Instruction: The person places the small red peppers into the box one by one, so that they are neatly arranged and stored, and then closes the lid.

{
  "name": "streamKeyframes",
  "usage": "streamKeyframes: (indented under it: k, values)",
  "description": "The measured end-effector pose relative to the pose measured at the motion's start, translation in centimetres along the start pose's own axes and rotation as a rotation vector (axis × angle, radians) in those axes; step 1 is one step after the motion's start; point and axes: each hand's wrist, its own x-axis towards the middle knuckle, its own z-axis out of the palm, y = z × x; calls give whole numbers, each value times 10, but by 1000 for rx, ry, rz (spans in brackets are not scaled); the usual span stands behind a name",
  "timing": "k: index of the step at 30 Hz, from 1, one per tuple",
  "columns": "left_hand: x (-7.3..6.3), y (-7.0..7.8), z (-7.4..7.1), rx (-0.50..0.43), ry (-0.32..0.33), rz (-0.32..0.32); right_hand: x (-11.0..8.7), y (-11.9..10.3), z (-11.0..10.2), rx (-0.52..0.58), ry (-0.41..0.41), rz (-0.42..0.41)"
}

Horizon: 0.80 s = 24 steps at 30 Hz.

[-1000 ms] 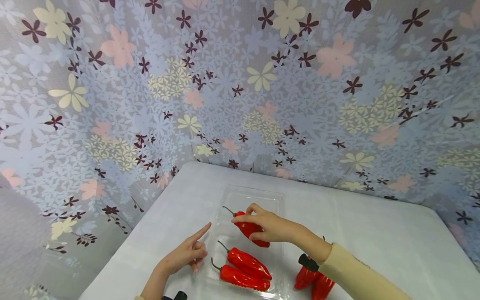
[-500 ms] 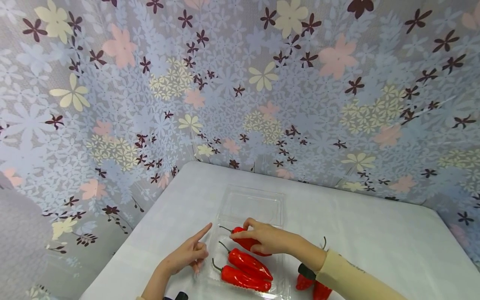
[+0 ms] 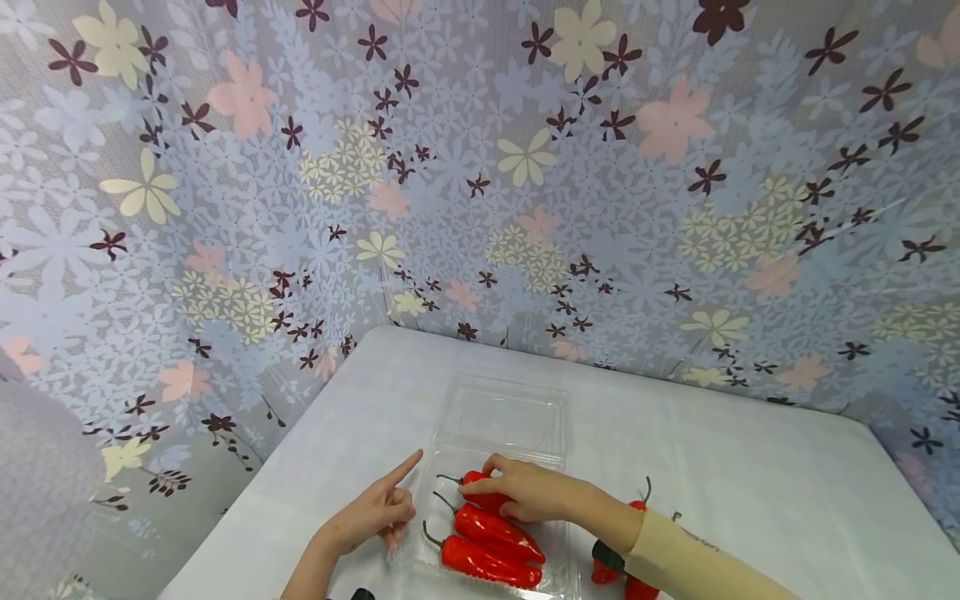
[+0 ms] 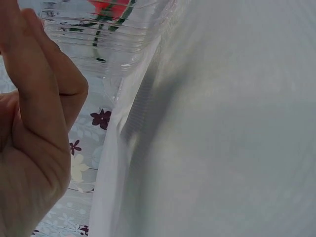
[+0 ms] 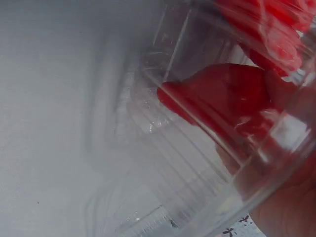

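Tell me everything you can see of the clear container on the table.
The clear container looks like thin, shiny plastic, with ribbed side walls. Its shallow lid lies open on the white table, beyond the base and seemingly joined to it. The base sits open side up, holding two red peppers, and the right hand grips a third pepper inside it. The left hand is at its left edge; whether it touches is unclear.

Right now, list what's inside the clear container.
The near red pepper and middle red pepper lie in view; the right hand grips and partly covers the far red pepper. In the head view, anything beneath them is hidden.
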Motion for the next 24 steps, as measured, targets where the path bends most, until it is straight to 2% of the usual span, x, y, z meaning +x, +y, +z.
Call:
streamKeyframes:
  k: [5,13,19,24]
  values:
    - [-1,0,0,-10,-11,0,1,0,3,-30,-4,-14]
    - [0,2,0,-15,-24,9,0,4,6,-3,-11,-23]
    - [2,0,0,-13,-22,12,0,4,-1,9,-17,-15]
    - [2,-4,-1,-2,-19,5,-2,2,-13,41,11,-13]
